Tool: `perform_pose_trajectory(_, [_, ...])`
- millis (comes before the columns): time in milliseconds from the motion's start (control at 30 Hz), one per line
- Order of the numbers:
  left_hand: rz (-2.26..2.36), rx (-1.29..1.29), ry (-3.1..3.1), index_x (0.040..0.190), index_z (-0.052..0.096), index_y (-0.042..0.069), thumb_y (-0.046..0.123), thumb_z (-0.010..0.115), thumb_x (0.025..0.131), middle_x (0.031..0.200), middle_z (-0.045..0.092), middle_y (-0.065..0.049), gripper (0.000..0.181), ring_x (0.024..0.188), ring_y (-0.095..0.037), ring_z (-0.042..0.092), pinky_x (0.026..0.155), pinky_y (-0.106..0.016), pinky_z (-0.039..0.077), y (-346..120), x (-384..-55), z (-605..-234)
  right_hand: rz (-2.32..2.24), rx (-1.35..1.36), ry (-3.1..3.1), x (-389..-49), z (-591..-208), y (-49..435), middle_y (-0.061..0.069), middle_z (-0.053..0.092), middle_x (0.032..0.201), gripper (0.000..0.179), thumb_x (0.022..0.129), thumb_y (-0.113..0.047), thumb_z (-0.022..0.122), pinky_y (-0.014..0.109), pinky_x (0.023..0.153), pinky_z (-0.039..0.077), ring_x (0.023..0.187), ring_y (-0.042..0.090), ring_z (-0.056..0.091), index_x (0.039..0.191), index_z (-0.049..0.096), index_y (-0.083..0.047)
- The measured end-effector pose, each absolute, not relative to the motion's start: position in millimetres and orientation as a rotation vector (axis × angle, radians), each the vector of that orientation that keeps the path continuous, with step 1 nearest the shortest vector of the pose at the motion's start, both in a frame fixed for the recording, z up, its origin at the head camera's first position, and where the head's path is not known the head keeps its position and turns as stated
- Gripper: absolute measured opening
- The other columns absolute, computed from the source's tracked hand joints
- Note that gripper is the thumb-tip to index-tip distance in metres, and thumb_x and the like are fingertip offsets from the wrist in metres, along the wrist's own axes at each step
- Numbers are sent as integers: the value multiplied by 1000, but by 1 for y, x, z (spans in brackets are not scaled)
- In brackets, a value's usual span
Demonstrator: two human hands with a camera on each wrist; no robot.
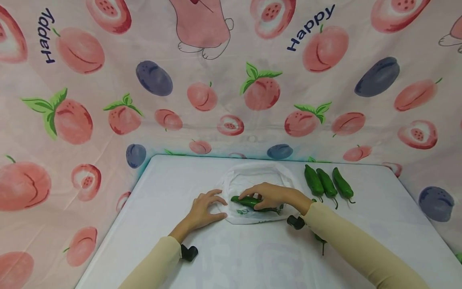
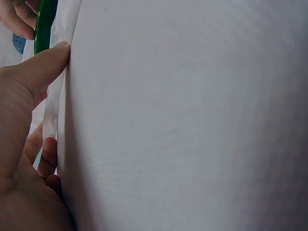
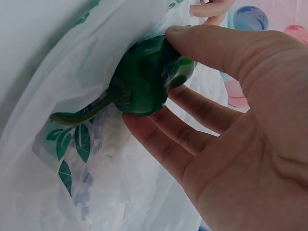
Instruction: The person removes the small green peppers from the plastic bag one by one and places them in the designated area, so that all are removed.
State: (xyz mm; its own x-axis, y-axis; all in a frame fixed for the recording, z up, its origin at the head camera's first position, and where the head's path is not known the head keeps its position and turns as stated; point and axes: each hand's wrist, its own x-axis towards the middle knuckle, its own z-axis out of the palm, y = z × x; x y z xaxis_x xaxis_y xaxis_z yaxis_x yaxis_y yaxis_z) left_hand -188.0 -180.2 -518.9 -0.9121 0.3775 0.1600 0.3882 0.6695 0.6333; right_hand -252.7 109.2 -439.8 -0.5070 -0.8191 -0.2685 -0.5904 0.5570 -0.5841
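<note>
A long green pepper (image 1: 245, 202) lies over the open mouth of a white plastic bag (image 1: 234, 220) with green leaf prints. My right hand (image 1: 268, 195) grips this pepper, thumb on one side and fingers on the other. In the right wrist view the pepper's curved stem (image 3: 79, 115) points away from the palm, against the bag's plastic. At the bag's left edge, my left hand (image 1: 203, 209) has its fingers spread and touches the rim. The left wrist view shows the left thumb (image 2: 50, 60) against the bag's edge.
Three green peppers (image 1: 326, 182) lie side by side at the table's back right. Another pepper (image 1: 319, 238) is mostly hidden under the right forearm, its stem showing. A white table (image 1: 238, 257) carries everything, and a fruit-print cloth (image 1: 216, 72) hangs behind it.
</note>
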Motion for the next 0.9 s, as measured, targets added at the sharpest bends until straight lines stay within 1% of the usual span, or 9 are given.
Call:
perform_pose_trajectory(333, [-1083, -644, -2875, 110, 74, 29, 35, 83, 86, 154, 50, -3, 26, 122, -33, 49, 100, -59, 30, -181, -188, -518, -584, -1113, 2270, -252, -438, 108, 4, 61, 137, 52, 96, -7, 73, 38, 94, 53, 108, 22, 64, 143, 60, -22])
perform_pose_trajectory(633, [-1089, -647, -2857, 109, 75, 27, 35, 84, 86, 152, 52, -4, 26, 121, -34, 50, 98, -59, 31, -180, -189, -518, -607, -1131, 2254, -255, -437, 108, 6, 61, 137, 52, 95, -5, 74, 37, 92, 54, 106, 24, 65, 142, 61, -20])
perform_pose_trajectory(900, [-1109, -644, -2857, 109, 75, 27, 34, 83, 87, 152, 51, -4, 25, 122, -34, 49, 99, -60, 30, -180, -187, -517, -590, -1118, 2274, -258, -436, 109, 5, 61, 137, 52, 95, -7, 74, 36, 90, 55, 104, 20, 66, 142, 61, -23])
